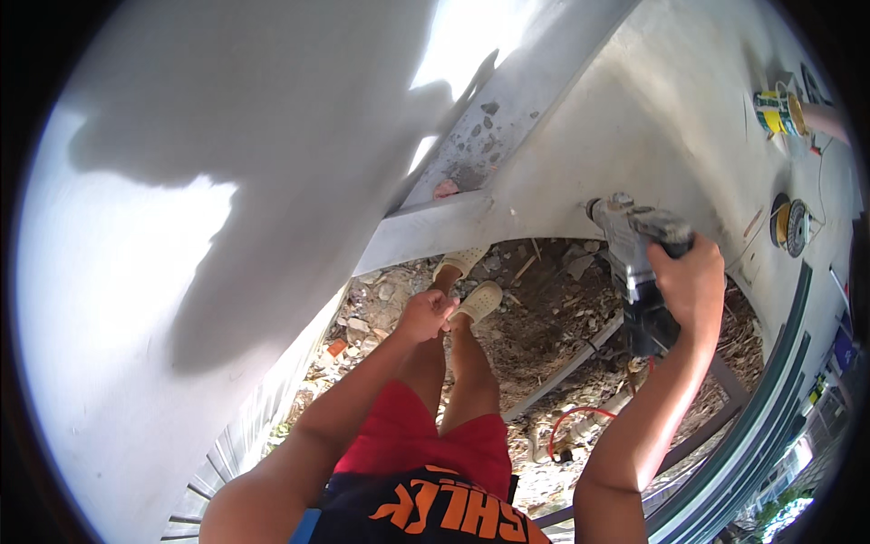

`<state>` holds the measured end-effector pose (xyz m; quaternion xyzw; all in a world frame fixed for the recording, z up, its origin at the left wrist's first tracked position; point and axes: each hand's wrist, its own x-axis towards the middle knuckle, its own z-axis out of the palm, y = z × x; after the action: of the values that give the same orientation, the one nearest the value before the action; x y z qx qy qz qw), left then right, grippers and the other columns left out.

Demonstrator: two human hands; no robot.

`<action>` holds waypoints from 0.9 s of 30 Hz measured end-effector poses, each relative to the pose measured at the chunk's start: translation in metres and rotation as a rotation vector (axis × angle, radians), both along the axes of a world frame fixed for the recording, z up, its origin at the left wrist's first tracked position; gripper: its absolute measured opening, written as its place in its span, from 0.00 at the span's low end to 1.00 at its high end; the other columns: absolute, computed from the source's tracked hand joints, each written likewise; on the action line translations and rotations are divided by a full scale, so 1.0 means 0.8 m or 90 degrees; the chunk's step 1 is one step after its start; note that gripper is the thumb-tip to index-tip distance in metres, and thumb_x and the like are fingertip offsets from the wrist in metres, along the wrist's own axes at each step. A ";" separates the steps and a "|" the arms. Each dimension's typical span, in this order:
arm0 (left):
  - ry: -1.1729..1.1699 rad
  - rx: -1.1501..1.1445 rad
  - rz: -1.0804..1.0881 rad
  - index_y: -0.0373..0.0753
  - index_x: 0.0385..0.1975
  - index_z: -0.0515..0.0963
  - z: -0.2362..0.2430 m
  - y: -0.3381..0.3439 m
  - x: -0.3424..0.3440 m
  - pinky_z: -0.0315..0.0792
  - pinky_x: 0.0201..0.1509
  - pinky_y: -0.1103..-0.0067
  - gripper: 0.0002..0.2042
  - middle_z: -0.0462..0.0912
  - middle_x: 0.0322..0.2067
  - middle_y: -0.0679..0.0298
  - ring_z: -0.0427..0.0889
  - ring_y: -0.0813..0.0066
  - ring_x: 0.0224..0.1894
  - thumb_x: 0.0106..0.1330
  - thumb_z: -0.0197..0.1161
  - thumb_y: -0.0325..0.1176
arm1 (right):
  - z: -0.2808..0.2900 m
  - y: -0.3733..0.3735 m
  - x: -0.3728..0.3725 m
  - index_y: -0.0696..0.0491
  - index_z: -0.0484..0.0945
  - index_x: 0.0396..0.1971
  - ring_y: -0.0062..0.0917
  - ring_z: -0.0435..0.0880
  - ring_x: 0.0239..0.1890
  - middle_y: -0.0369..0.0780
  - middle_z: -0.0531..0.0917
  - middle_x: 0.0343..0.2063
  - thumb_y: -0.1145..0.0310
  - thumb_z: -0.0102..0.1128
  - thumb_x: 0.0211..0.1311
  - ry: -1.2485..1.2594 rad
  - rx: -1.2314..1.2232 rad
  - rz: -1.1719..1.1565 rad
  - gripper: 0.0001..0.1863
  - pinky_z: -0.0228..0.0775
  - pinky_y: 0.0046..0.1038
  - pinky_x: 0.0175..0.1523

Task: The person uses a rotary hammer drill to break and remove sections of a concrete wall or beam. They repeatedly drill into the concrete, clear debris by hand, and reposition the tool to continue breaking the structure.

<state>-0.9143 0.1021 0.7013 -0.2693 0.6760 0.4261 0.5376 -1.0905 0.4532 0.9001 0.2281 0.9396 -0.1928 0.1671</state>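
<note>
My right hand [689, 286] grips the handle of a grey and black power drill [634, 240], a bulky hammer type, whose front end is by the pale plastered wall [553, 172]. My left hand [426, 315] is in front of my legs with its fingers curled together; anything in them is too small to make out. Below, my feet in cream clogs [476, 301] stand on rubble-strewn dirt [553, 299], one partly hidden by a low concrete ledge [426, 231].
A sloping concrete beam [507, 100] runs up from the ledge. At right are a spool [793, 227], a yellow-labelled bucket [770, 118] and long dark green metal lengths [784, 372]. A metal bar [562, 372] and orange cable [571, 412] lie below the drill.
</note>
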 end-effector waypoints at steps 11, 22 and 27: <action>0.146 0.236 -0.018 0.32 0.53 0.80 0.029 -0.011 0.281 0.81 0.55 0.70 0.16 0.88 0.45 0.54 0.90 0.69 0.46 0.72 0.69 0.35 | 0.019 -0.074 0.262 0.74 0.83 0.40 0.54 0.90 0.47 0.64 0.87 0.38 0.55 0.71 0.51 0.071 0.027 -0.146 0.31 0.80 0.44 0.56; 0.289 0.242 -0.052 0.32 0.54 0.81 -0.137 -0.170 0.484 0.80 0.56 0.72 0.29 0.89 0.44 0.55 0.87 0.67 0.49 0.67 0.76 0.52 | -0.263 -0.325 0.666 0.64 0.87 0.32 0.26 0.88 0.25 0.41 0.89 0.24 0.64 0.72 0.60 0.315 -0.237 -0.482 0.15 0.77 0.31 0.34; 0.321 0.238 -0.136 0.30 0.54 0.81 -0.200 -0.218 0.598 0.81 0.57 0.71 0.34 0.88 0.46 0.54 0.87 0.67 0.49 0.64 0.77 0.57 | -0.406 -0.382 0.825 0.63 0.89 0.40 0.32 0.93 0.42 0.46 0.93 0.37 0.62 0.76 0.57 0.404 -0.127 -0.467 0.19 0.79 0.33 0.48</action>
<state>-0.4357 -0.0721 0.5410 0.0204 0.7224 0.5373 0.4348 -0.4308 0.1477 0.5754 0.4566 0.7788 -0.3882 -0.1854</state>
